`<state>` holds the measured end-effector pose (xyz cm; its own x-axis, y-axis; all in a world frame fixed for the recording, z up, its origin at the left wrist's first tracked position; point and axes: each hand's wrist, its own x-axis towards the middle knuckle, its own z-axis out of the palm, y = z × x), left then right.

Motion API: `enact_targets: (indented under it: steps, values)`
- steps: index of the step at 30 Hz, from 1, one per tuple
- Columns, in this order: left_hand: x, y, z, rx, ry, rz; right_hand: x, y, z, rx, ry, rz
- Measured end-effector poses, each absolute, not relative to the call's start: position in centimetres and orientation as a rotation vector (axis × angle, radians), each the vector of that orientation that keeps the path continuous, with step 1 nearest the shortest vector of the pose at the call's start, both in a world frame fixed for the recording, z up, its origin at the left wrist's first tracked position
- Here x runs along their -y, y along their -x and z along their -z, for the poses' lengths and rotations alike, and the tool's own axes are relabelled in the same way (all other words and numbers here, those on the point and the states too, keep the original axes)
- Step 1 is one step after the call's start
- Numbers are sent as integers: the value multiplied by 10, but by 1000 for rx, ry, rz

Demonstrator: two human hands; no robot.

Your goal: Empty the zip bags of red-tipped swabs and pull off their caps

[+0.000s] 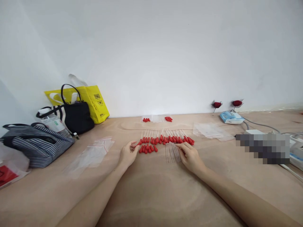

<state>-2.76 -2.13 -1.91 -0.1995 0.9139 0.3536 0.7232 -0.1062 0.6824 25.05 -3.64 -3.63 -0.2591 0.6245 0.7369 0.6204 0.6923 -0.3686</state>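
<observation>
A row of clear droppers with red rubber bulbs (167, 139) lies across the middle of the wooden table (151, 195). Several loose red bulbs (148, 148) sit just in front of it, and a bunch of bare clear tubes (172, 154) lies beside them. My left hand (128, 154) is pinched on a red bulb at the row's left end. My right hand (190, 156) pinches a thin clear tube above the bare tubes. Two small bags holding red bulbs (157, 119) lie farther back by the wall.
Clear zip bags (93, 154) lie to the left, more of them (211, 130) to the right. A striped bag (35, 142), a black handbag (77, 117) and a yellow tote (93, 101) stand at the left. A blue-white device (231, 117), cables and two red roses (227, 103) are at the right.
</observation>
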Motion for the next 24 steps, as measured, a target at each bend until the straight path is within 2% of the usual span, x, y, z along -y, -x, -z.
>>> enact_targets:
  steps: [8,18,24]
  values:
    - [25,23,18,-1892,-1836,-1090,31,-226,29,1896,934,-46]
    - [26,26,13,-1919,-1797,-1076,30,-197,33,2131,1098,-40]
    - [26,26,13,-1940,-1798,-1063,34,-195,34,2258,1047,-33]
